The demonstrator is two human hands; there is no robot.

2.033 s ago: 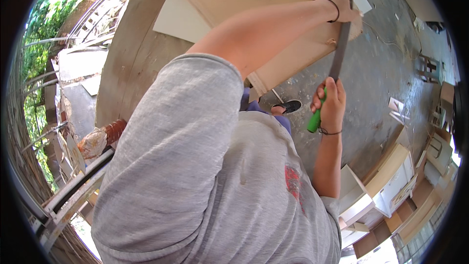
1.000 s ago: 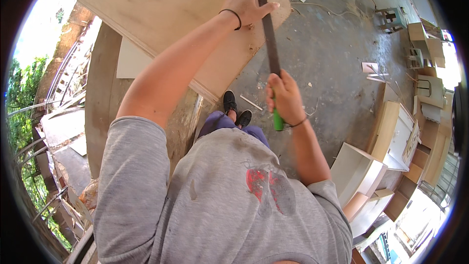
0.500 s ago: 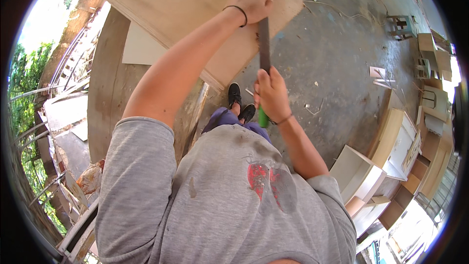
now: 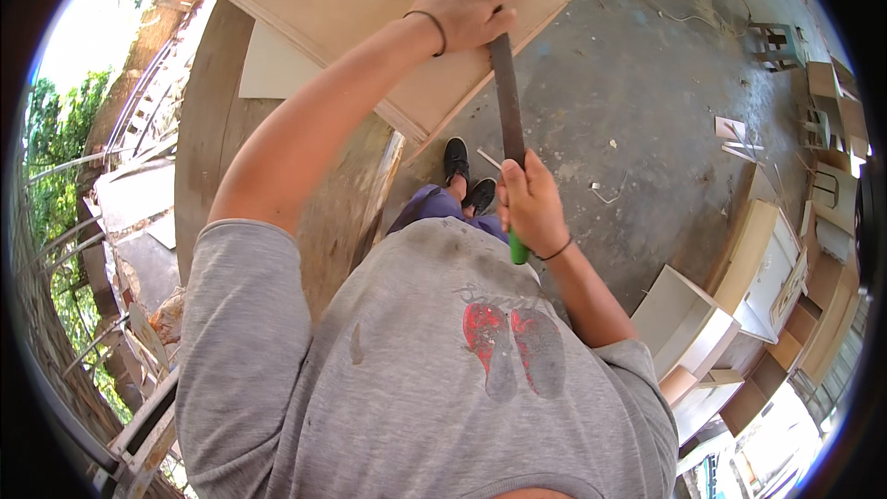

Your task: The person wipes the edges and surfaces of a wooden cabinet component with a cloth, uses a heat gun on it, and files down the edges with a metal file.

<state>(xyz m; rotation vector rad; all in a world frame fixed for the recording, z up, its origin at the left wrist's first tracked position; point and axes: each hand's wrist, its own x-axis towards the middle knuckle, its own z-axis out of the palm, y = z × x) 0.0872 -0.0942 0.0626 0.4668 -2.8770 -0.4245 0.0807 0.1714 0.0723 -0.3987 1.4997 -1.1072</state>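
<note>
A pale wooden board (image 4: 370, 9) with a rounded corner lies at the far side, on top of a workbench. My left hand (image 4: 469, 5) rests on it palm down with the fingers spread, holding nothing. My right hand (image 4: 536, 203) is wrapped around the green handle of a long, flat, dark metal file (image 4: 509, 102). The file's far end meets the board's right edge, just beside my left thumb. Its near end points toward my body, with the butt of the handle showing below my fist.
A worn wooden bench top (image 4: 217, 148) and a white panel (image 4: 273, 65) lie under the board. On the right are cabinet carcasses (image 4: 679, 319) and a plastic stool (image 4: 778, 46). Scraps and a cable (image 4: 661, 11) litter the concrete floor. My shoes (image 4: 455, 159) stand below the board.
My right hand has drawn the file back toward my body and slightly right, so more of its blade shows. My left hand stays on the board. The view has shifted a little.
</note>
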